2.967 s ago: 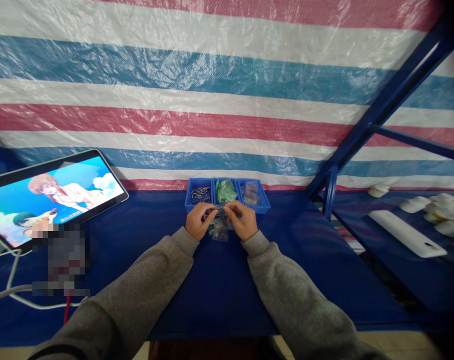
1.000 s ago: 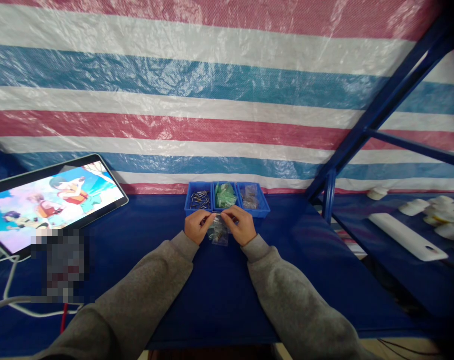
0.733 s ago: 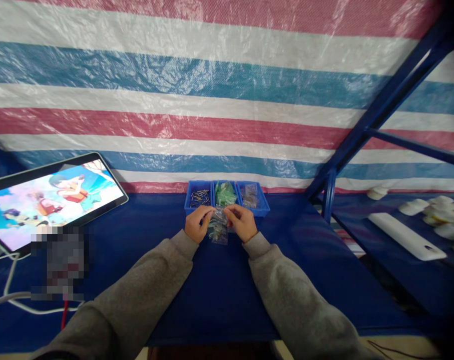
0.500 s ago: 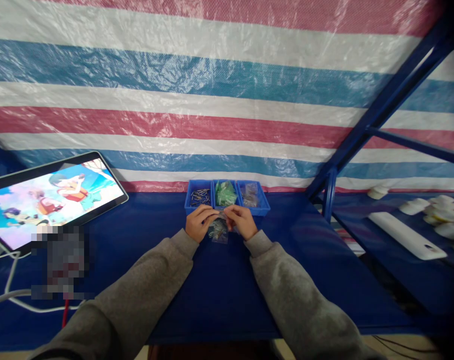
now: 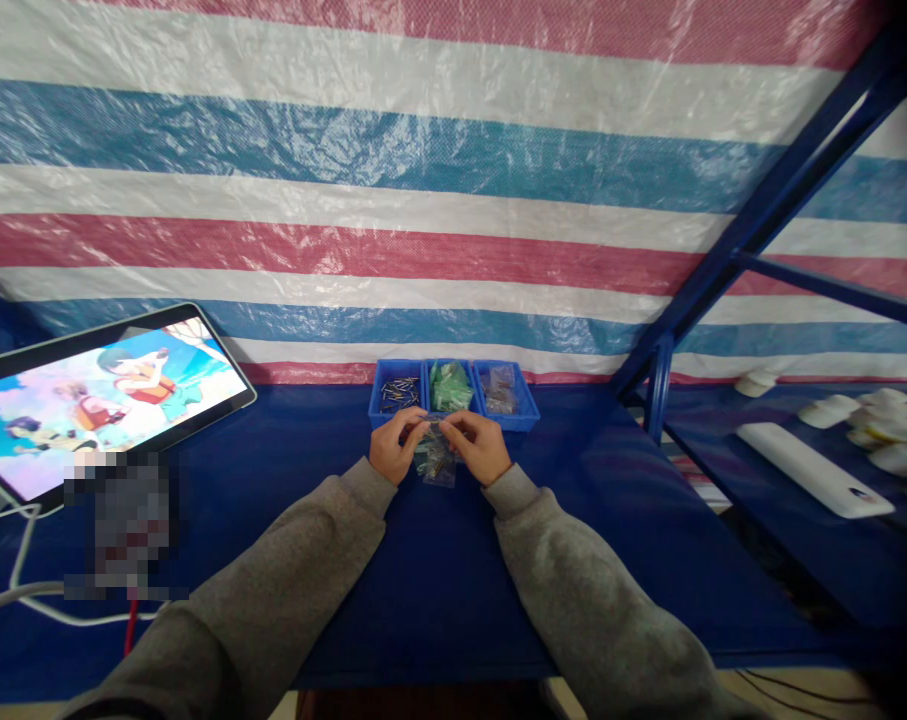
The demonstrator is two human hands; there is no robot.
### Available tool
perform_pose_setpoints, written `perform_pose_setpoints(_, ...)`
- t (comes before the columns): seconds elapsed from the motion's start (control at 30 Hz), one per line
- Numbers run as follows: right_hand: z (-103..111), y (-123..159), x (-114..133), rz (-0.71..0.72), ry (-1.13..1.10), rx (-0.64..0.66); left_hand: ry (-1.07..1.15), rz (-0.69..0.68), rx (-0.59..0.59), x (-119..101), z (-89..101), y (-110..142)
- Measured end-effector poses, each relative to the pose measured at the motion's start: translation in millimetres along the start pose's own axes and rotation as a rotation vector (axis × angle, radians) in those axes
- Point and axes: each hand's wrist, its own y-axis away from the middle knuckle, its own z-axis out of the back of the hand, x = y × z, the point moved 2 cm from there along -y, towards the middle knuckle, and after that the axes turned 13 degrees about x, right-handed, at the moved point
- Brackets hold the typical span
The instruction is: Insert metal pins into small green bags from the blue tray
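Your left hand [image 5: 394, 446] and right hand [image 5: 484, 446]: thumbs and fingers pinched on 1 small clear bag [image 5: 435, 419] between them, above a few packets [image 5: 439, 470] on the blue table [image 5: 438, 590], nearer you than 3 blue bins [image 5: 529, 405]; leftmost holds metal fasteners [image 5: 400, 391].

The striped tarpaulin [image 5: 453, 240] is woven plastic, creased and glossy, with bright glints across its fine mesh. The counter [image 5: 438, 590] has a smooth surface with a low sheen. Three bins [image 5: 526, 410] look like moulded plastic holding shiny metal screws [image 5: 400, 393], soft green plastic packets [image 5: 451, 387] and crinkled clear film bags [image 5: 499, 390]. The handled bags [image 5: 439, 469] are thin, transparent, shiny plastic. Both sleeves [image 5: 303, 570] are matt knitted cloth. The display [image 5: 115, 400] is smooth and glassy; the frame [image 5: 772, 215] looks like painted metal, faintly glossy.
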Motion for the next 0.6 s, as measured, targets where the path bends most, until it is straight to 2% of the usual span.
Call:
perform_pose_setpoints(0.1,-0.3,-1.3,-5.0,-0.038,-0.094,-0.002,0.008,-0.01,0.0,0.3,0.3,0.6)
perform_pose_setpoints(0.27,2.6,-4.2,-8.7,-0.079,-0.33,0.003,0.001,-0.122,0.069,-5.0,1.4,-1.5)
perform_pose_setpoints(0.33,2.5,-5.1,-9.4,-0.079,-0.372,0.025,0.004,-0.124,0.078,-5.9,1.7,-2.7)
perform_pose_setpoints(0.47,1.0,-5.5,-8.9,-0.096,-0.344,0.058,-0.029,-0.088,0.038,-4.4,3.6,-4.7)
perform_pose_setpoints(0.6,3.4,-3.2,-2.1,-0.066,-0.214,-0.041,-0.062,-0.071,0.002,-2.8,4.7,-4.6)
